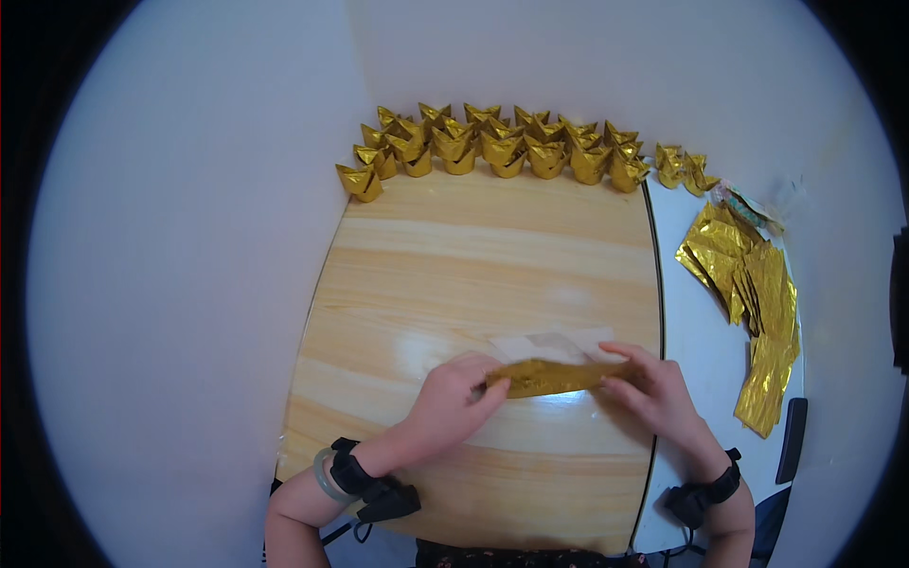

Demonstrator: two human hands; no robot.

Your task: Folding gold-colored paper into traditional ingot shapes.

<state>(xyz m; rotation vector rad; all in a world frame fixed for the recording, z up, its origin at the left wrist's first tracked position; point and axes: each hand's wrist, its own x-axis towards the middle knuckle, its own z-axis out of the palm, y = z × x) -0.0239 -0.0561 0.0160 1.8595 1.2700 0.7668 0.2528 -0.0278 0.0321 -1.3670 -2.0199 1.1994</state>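
**Ana:** Head view, starting at the left of the frame: what do you see first?

**Ben:** A white wall fills the left side. The left hand (pixel 453 393) comes up from the lower left, with a pale green bangle (pixel 325 476) and a black strap (pixel 365 485) at the wrist.

**Ana:** What are its fingers doing?

**Ben:** They are curled and closed on the left end of a folded gold paper (pixel 554 376), thumb pressed at its tip.

**Ana:** Where does that paper lie?

**Ben:** Lower centre of the frame, stretched as a long narrow strip between both hands, just above the wooden table (pixel 473 275). Behind it a pale translucent sheet (pixel 554 343) lies flat on the wood.

**Ana:** And further up?

**Ben:** A row of folded gold ingots (pixel 492 147) runs along the far edge of the table, against the wall, from upper left to upper centre.

**Ana:** The other hand?

**Ben:** The right hand (pixel 658 393) enters from the lower right, also with a black strap (pixel 705 494). Its fingers are closed on the right end of the paper, the index finger stretched along the top.

**Ana:** Anything right of that?

**Ben:** A white surface (pixel 696 331) beside the table carries a pile of flat gold sheets (pixel 753 303), well apart from the hands. Two more ingots (pixel 684 168) sit above the pile, and a dark flat object (pixel 792 440) lies at the right edge.
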